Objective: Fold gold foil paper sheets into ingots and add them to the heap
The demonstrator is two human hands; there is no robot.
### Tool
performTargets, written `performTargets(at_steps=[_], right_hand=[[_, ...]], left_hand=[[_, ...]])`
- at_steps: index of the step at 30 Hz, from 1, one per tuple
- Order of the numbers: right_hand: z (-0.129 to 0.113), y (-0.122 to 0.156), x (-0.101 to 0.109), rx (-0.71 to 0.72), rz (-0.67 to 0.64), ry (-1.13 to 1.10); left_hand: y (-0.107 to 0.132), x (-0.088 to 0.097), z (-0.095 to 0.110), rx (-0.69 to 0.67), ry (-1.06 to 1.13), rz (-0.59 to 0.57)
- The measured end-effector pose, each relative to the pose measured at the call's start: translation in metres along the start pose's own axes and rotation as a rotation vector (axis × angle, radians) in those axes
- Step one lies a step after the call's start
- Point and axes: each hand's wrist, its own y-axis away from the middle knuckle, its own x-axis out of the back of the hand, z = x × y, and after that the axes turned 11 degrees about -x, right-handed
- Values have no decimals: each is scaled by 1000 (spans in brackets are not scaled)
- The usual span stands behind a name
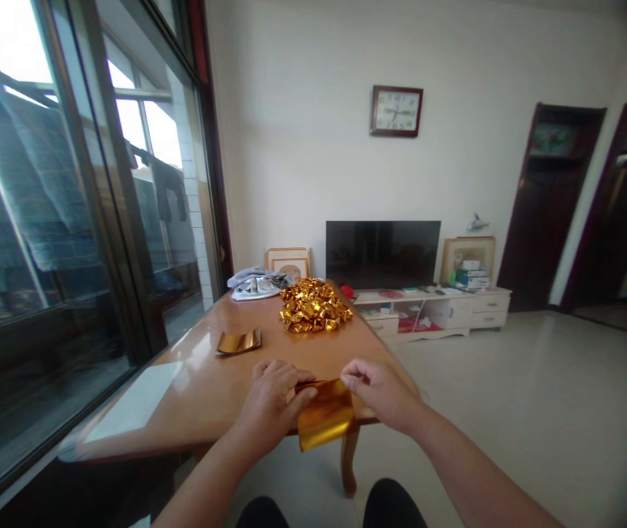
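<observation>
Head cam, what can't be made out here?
- Head view: the left end of the gold foil sheet is hidden by the left hand.
- Head view: the right hand is too small to show whether it grips the sheet.
- Head view: the gold foil pile hides its lower pieces.
- Head view: the wall clock is too blurred to read.

A long wooden table (203, 400) stands beside the big window. Its top is orange-brown and very shiny. In the middle sits a big pile of little gold foil pieces (314, 306), all heaped up and crinkly. A flat gold foil packet (239, 342) lies by itself, nearer the window side. At the far end, just beside the pile, there is a bunch of gray cloth (255, 284). A flat white sheet (134, 400) lies at the near corner, by the window.
</observation>
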Motion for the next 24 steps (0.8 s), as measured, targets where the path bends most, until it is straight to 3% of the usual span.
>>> performTargets(at_steps=[5,12,18,24], right_hand=[[0,5,3,43,0,-7],[4,9,3,51,-8,1],[4,12,2,72,33,9],[2,14,1,130,60,107]], left_hand=[[7,-5,-5,96,56,66],[7,-4,5,194,170,71],[10,-8,6,224,269,104],[10,-10,7,188,146,80]])
